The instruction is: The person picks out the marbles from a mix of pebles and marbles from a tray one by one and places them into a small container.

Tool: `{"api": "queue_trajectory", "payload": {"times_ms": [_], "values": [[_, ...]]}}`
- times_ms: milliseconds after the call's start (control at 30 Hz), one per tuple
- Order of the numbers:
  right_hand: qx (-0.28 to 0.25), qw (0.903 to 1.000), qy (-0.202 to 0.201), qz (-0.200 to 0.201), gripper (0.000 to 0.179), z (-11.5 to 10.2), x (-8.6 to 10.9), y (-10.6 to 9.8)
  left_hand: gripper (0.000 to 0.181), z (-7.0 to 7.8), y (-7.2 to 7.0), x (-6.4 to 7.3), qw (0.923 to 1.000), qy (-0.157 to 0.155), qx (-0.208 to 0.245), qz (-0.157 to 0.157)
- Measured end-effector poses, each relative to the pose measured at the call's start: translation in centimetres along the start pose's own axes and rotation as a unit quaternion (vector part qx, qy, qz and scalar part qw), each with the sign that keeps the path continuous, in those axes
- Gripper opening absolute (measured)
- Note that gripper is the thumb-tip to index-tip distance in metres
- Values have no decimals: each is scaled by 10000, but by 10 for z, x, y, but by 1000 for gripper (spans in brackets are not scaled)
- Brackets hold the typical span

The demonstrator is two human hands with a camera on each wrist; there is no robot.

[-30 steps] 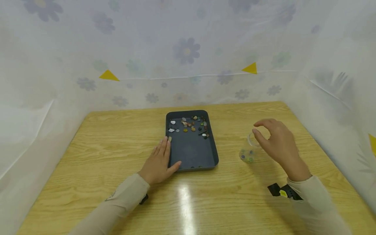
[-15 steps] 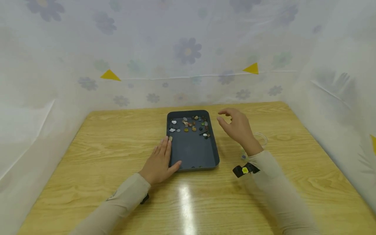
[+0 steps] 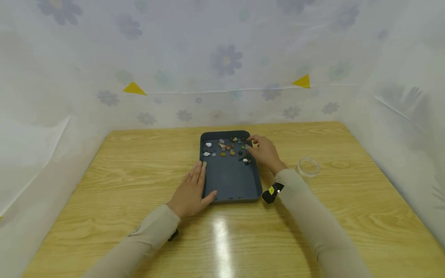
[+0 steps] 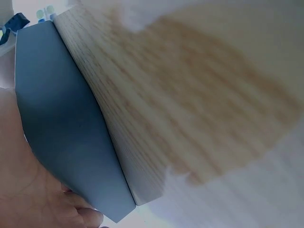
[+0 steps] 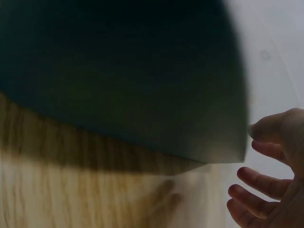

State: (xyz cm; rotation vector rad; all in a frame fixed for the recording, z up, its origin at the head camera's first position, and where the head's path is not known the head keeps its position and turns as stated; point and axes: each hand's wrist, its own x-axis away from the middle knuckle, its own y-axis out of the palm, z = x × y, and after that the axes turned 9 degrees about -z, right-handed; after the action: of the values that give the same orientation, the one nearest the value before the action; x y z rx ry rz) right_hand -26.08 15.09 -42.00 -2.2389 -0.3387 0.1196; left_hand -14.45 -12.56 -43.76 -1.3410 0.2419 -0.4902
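A dark grey tray (image 3: 229, 179) lies on the table, with several small mixed stones (image 3: 223, 154) scattered over its far half. Along its left wall my left hand (image 3: 189, 193) rests with straight fingers, thumb over the near left corner. The tray's outer wall (image 4: 66, 109) fills much of the left wrist view beside that palm (image 4: 28, 185). My right hand (image 3: 267, 153) reaches over the far right wall, thumb and index tips apart close above the stones. In the right wrist view this hand (image 5: 285, 175) shows loosely bent fingers; the tray wall hides part of its reach.
A clear jar (image 3: 309, 175) stands on the wooden table (image 3: 139, 170) to the right; the right sleeve (image 3: 306, 208) covers its lower part. White flowered sheeting (image 3: 222, 100) hangs behind the table and at both sides.
My right hand has moved left from above the jar to the tray's far right side, lowering to the stones. The left hand stays against the tray.
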Motion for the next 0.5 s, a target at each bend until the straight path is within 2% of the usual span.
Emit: {"api": "queue_trajectory", "payload": {"times_ms": [267,500], "values": [[659,9973,66,-331,34,4,-5,12,88,1,1,1,10000,-11,-36,-43],[1042,9939,125,-333,30,7,-12,17,87,1,1,1,10000,-14,-62,-16]]}}
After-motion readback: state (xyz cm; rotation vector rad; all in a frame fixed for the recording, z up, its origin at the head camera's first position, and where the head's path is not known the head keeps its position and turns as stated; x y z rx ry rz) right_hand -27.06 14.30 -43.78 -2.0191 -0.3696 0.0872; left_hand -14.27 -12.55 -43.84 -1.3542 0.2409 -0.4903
